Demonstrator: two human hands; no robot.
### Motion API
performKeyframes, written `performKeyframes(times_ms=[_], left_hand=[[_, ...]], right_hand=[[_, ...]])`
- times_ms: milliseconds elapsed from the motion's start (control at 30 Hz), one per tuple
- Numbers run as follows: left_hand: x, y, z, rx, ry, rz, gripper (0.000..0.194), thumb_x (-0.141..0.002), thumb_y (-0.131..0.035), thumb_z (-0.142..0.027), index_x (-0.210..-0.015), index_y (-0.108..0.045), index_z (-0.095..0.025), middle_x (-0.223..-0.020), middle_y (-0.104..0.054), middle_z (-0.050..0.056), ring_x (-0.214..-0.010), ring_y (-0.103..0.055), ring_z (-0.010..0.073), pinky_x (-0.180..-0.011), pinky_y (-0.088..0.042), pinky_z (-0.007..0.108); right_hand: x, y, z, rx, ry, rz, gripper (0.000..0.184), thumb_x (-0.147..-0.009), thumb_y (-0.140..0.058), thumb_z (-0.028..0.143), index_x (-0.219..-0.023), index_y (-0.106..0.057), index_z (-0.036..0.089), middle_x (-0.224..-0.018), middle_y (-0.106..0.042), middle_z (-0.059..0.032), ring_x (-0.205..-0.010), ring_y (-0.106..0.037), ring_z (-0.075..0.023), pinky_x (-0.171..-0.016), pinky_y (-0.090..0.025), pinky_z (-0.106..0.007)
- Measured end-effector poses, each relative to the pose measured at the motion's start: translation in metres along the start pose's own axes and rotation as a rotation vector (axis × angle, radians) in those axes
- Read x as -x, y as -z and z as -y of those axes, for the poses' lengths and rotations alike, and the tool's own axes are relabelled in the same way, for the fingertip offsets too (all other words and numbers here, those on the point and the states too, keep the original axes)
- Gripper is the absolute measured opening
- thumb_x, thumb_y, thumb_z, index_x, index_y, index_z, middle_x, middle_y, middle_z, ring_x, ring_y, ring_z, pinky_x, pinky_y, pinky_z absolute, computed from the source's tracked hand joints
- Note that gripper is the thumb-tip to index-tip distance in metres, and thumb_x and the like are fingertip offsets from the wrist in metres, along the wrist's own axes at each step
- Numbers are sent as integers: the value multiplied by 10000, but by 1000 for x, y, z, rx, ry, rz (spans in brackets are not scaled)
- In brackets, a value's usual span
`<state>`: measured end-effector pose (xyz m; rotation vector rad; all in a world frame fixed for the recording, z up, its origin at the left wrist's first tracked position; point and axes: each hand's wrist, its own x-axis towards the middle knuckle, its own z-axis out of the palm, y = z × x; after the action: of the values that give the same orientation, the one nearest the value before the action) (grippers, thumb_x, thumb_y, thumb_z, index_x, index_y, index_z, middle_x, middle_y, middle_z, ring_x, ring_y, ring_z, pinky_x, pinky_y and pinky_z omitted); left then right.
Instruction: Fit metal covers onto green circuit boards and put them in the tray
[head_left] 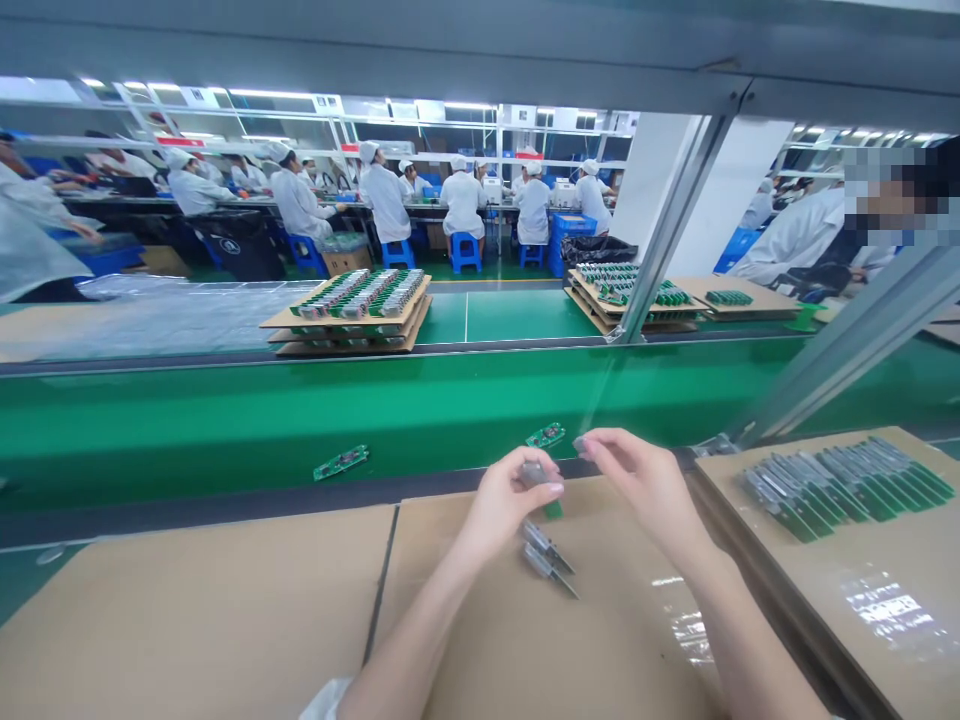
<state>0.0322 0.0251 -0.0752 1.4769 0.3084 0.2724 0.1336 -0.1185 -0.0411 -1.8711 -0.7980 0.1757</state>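
Note:
My left hand [504, 500] is closed around a circuit board [553, 509] with a grey part on it; its green end shows below the fingers. To the right, my right hand [637, 475] is raised with thumb and forefinger pinched on a small grey piece [580, 445], too small to name. Below my left hand, two boards with grey metal parts [547, 555] lie close together on the brown cardboard [600, 650]. Just beyond my hands, a green circuit board [546, 435] lies on the green belt [225, 410], and another board [342, 462] lies further left.
Rows of boards with grey parts [847, 485] sit on cardboard at the right. Stacked cardboard layers of boards [352, 300] stand beyond the belt, with another stack [630, 290] near a metal post [675, 220]. A co-worker [802, 230] sits at the right; several people work behind.

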Motion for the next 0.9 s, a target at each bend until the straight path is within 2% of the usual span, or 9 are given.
performKeyframes(times_ms=[133, 233, 333, 467, 600, 700, 767, 900], left_hand=[[-3, 0, 14, -51, 61, 2, 245, -581, -777, -256, -743, -615, -169, -789, -619, 16, -701, -614, 159, -675, -492, 292], [-2, 0, 15, -89, 100, 88, 223, -576, -767, -235, -742, -634, -168, -776, -657, 26, -742, -643, 182, -709, -503, 304], [-3, 4, 13, -180, 114, 188, 152, -612, -743, -235, -732, -680, -167, -748, -685, 30, -714, -651, 189, -700, -500, 305], [-5, 14, 10, -342, 61, 268, 48, -668, -710, -231, -681, -718, -185, -756, -703, 26, -752, -629, 185, -723, -462, 279], [-2, 21, 1, -443, 20, 322, 122, -766, -629, -266, -743, -725, -194, -811, -720, 26, -814, -630, 182, -759, -449, 257], [-2, 22, -6, -490, -3, 316, 197, -831, -547, -305, -831, -708, -192, -892, -724, 32, -844, -643, 182, -768, -461, 254], [-11, 18, -10, -524, -30, 284, 208, -842, -531, -317, -872, -696, -193, -952, -720, 35, -898, -642, 191, -801, -462, 261], [-54, -7, -12, -610, -93, 169, 214, -863, -511, -283, -974, -673, -197, -1078, -692, 54, -1025, -602, 221, -942, -414, 334]], right_hand=[[-2, -2, -4, -16, -68, 21, 225, -832, -550, 411, -842, -662, 216, -872, -735, -40, -844, -688, -216, -777, -514, -313], [-1, -5, -6, -29, -92, 55, 226, -843, -540, 413, -852, -658, 221, -887, -732, -37, -869, -685, -218, -778, -507, -313], [-1, -6, -8, -55, -94, 54, 213, -847, -547, 401, -858, -660, 220, -899, -734, -35, -860, -688, -210, -791, -504, -311], [-1, -4, -7, -106, -87, 32, 195, -839, -567, 383, -847, -667, 216, -899, -737, -36, -848, -691, -207, -802, -507, -313], [-1, 0, -6, -133, -78, 12, 196, -837, -575, 379, -848, -677, 213, -893, -736, -33, -836, -695, -210, -798, -509, -323], [-2, 4, -6, -175, -78, -5, 215, -835, -576, 392, -860, -683, 207, -907, -737, -41, -829, -697, -216, -792, -518, -338], [-3, 8, -4, -209, -82, -36, 232, -829, -583, 406, -867, -687, 202, -902, -738, -48, -824, -697, -221, -787, -525, -348], [-2, 18, 5, -324, -67, -208, 263, -805, -616, 425, -889, -695, 189, -872, -741, -59, -767, -695, -206, -760, -551, -353]])
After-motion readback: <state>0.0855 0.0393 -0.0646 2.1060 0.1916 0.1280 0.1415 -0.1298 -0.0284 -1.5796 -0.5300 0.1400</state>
